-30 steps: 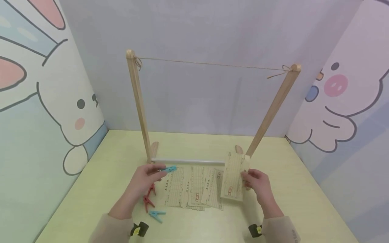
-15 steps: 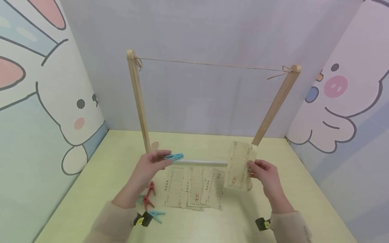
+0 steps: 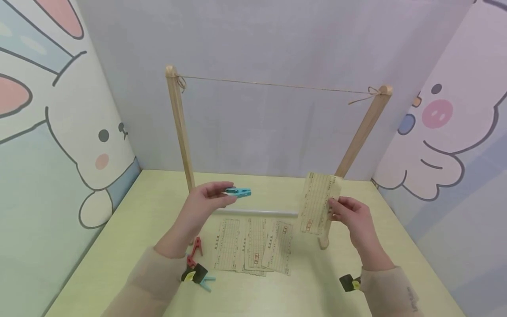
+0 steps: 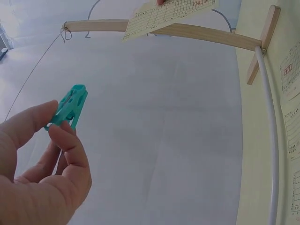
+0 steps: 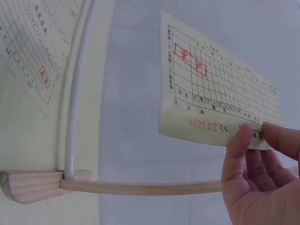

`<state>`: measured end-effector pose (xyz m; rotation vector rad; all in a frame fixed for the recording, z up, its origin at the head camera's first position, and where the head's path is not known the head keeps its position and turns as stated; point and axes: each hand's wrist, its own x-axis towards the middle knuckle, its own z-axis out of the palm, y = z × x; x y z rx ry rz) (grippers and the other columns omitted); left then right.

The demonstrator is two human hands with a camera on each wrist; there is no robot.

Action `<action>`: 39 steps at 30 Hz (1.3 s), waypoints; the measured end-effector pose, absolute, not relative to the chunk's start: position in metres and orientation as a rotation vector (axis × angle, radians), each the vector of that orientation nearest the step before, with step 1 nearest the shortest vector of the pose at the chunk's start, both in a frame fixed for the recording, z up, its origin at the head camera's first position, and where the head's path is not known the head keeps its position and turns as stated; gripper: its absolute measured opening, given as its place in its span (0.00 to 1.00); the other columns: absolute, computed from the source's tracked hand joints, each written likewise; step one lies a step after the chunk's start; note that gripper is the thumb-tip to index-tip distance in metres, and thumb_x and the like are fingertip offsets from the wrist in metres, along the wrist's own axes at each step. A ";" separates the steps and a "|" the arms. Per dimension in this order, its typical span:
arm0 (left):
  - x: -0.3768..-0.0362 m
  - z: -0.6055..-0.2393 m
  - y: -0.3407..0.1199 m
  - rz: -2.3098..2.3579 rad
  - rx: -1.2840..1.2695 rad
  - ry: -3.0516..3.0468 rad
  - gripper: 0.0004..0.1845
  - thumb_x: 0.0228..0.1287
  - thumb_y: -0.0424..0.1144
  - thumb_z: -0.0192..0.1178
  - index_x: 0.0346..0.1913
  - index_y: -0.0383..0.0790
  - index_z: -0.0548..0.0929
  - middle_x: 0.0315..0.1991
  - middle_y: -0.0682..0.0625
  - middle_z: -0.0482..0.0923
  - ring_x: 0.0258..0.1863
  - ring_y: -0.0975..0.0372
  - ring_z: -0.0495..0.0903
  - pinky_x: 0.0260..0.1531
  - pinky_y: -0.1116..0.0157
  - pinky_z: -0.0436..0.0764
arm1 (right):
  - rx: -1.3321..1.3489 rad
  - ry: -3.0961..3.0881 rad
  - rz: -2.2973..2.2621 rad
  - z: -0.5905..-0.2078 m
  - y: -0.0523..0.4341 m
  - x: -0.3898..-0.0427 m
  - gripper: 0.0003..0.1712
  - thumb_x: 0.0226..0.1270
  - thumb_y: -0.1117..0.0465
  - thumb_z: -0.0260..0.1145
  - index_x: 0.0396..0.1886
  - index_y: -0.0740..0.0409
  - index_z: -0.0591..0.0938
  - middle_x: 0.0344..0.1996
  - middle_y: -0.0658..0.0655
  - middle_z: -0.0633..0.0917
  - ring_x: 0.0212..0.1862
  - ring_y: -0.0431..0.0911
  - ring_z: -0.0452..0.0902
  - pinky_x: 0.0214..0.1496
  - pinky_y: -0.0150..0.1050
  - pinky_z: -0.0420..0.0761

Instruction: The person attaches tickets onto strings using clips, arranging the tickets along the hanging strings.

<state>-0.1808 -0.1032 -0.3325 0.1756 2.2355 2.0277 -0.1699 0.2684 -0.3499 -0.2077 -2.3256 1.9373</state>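
On the pale yellow table (image 3: 396, 246), a wooden frame (image 3: 364, 127) is placed, with its two posts joined low by a white rod (image 3: 269, 213) and at the top by a thin string (image 3: 273, 85), which is knotted at both ends. Behind it, the space is closed by a plain greyish back wall (image 3: 257, 132). At the left side, a large white rabbit is printed on the left wall (image 3: 99, 163), and at the right side, a figure with a pink snout is printed on the right wall (image 3: 439, 154).

Between thumb and index finger of the left hand (image 3: 206, 202), a blue clothespin (image 3: 239, 192) is pinched in the air; the remaining fingers are seen bent. By the thumb and fingers of the right hand (image 3: 354, 215), a printed slip (image 3: 314, 202) is gripped near its edge; it is held up in front of the right post, which is partly hidden by it.

On the table near the rod, further slips (image 3: 227, 244) are laid, some of them overlapped. To their left, red clothespins (image 3: 197, 246) and another blue clothespin (image 3: 206, 283) are found, partly covered by a wrist camera (image 3: 195, 273).
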 end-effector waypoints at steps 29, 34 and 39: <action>-0.202 -0.260 -0.058 2.249 0.478 1.987 0.20 0.62 0.31 0.67 0.59 0.36 0.81 0.44 0.52 0.85 0.44 0.64 0.85 0.53 0.66 0.82 | 0.037 -2.115 2.140 -0.293 0.277 -0.183 0.04 0.66 0.62 0.69 0.31 0.49 0.87 0.28 0.44 0.88 0.27 0.37 0.83 0.36 0.28 0.85; -0.207 -0.249 -0.050 2.276 0.508 1.953 0.20 0.63 0.31 0.67 0.58 0.37 0.81 0.44 0.53 0.85 0.45 0.64 0.85 0.55 0.66 0.81 | 0.059 -2.081 2.171 -0.284 0.277 -0.185 0.04 0.66 0.63 0.69 0.30 0.51 0.87 0.28 0.45 0.88 0.27 0.37 0.83 0.35 0.29 0.85; -0.213 -0.237 -0.044 2.292 0.517 1.938 0.19 0.63 0.32 0.67 0.57 0.38 0.83 0.43 0.53 0.85 0.46 0.64 0.85 0.57 0.65 0.80 | 0.083 -2.057 2.191 -0.276 0.277 -0.186 0.03 0.66 0.63 0.69 0.32 0.51 0.87 0.29 0.46 0.89 0.27 0.38 0.84 0.35 0.29 0.85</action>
